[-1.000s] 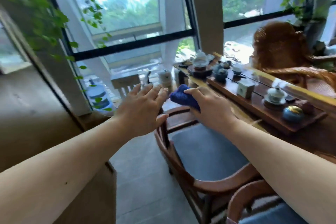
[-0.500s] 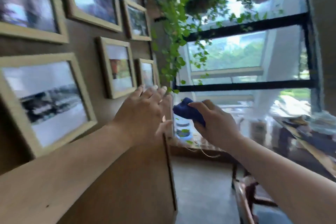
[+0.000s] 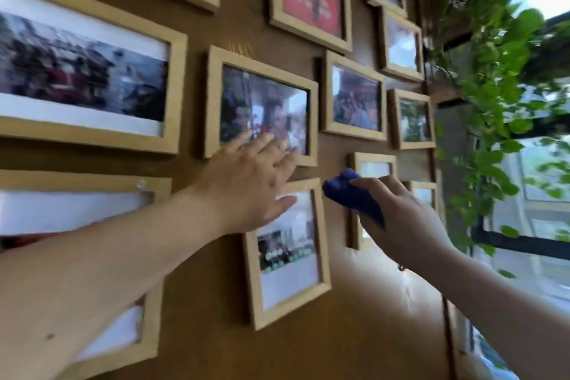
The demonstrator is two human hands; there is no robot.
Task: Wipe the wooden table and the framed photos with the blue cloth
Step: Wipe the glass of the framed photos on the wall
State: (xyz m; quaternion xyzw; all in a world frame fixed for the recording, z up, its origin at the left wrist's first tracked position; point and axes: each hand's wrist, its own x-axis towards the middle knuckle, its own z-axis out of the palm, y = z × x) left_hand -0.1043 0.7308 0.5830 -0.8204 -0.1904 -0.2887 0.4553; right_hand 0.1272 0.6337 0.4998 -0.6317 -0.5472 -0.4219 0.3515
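Note:
Several framed photos in light wooden frames hang on a brown wall. My left hand (image 3: 251, 180) is open with fingers spread, its fingertips at the lower right corner of a middle framed photo (image 3: 262, 102). Below it hangs an upright framed photo (image 3: 287, 256), partly covered by my left hand. My right hand (image 3: 401, 219) grips the bunched blue cloth (image 3: 351, 194) and holds it beside a small frame (image 3: 373, 163), which it partly hides. Whether the cloth touches the wall or frame I cannot tell. The wooden table is out of view.
A trailing green plant (image 3: 493, 71) hangs at the right edge of the wall. Beyond it are black-framed windows (image 3: 524, 244). Larger frames (image 3: 83, 71) fill the wall on the left.
The view swung left from the tea table and window onto the photo wall. Both hands moved up close to the frames, the right one still holding the cloth.

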